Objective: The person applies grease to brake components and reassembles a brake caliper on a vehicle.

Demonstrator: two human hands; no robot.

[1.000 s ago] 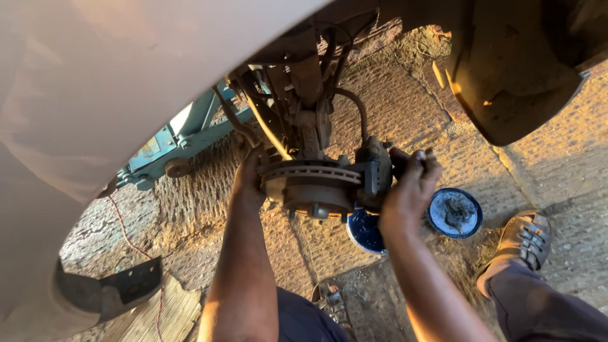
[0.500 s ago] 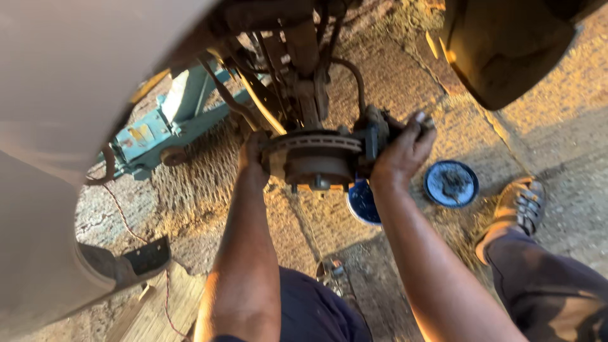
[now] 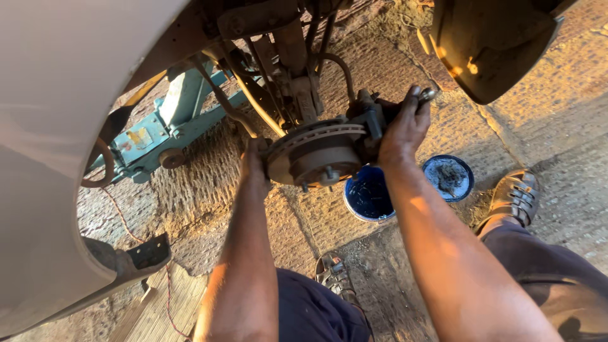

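Both my bare arms stretched forward and up, forearms nearly parallel. My left hand [image 3: 253, 166] raised, fingers curled out of sight, grip unclear. My right hand [image 3: 405, 126] higher, wrist bent, fingers wrapped closed, thumb side toward me. Elbows low, my knees spread beneath them.

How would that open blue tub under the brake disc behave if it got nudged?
The blue tub looks like thin plastic, so probably light and easy to slide. It sits upright on rough ground, so it may catch and tip. Its lid lies apart, so the contents could spill.
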